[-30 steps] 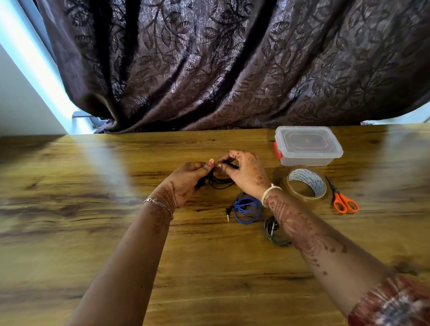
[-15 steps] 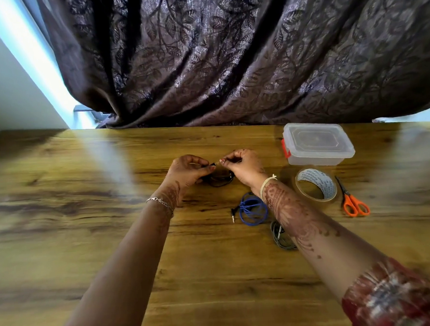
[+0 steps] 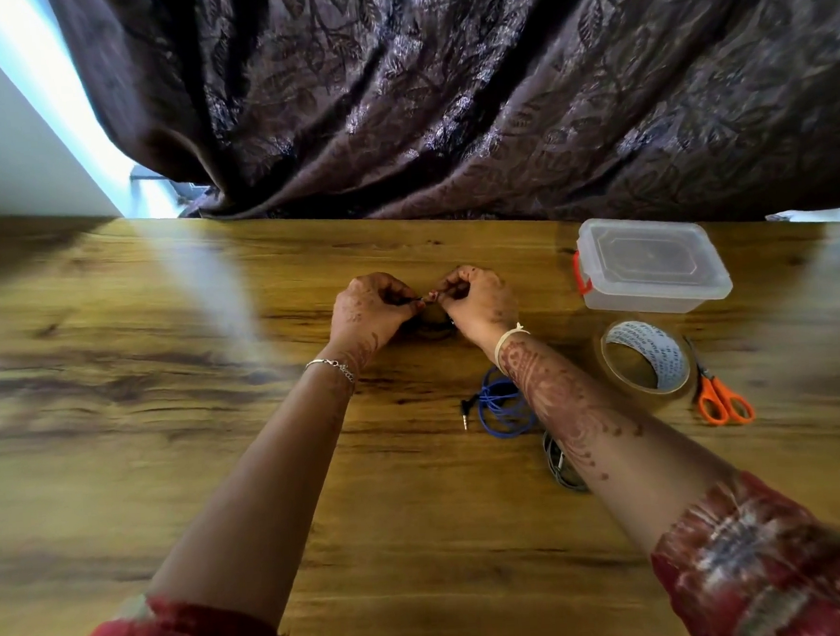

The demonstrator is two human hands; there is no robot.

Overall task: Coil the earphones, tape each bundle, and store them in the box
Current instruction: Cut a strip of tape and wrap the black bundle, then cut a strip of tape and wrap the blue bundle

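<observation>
Pinching a short stretch of the black earphones (image 3: 433,327) between them, the left hand (image 3: 368,313) and the right hand (image 3: 478,294) meet just above the middle of the frame, fingers curled onto the cord; the rest of it hangs as a dark loop under the knuckles, low over the wooden table (image 3: 169,431). The step in hand looks like coiling this set; doing it well means loops of one size, no twist, and the loose end tucked so the bundle holds until tape goes on. Blue earphones (image 3: 504,403) and a grey set (image 3: 562,466), partly under the right forearm, lie coiled lower right of centre; whether they are taped cannot be told. The tape roll (image 3: 644,358), orange scissors (image 3: 723,397) and closed box (image 3: 651,264) sit at right.
</observation>
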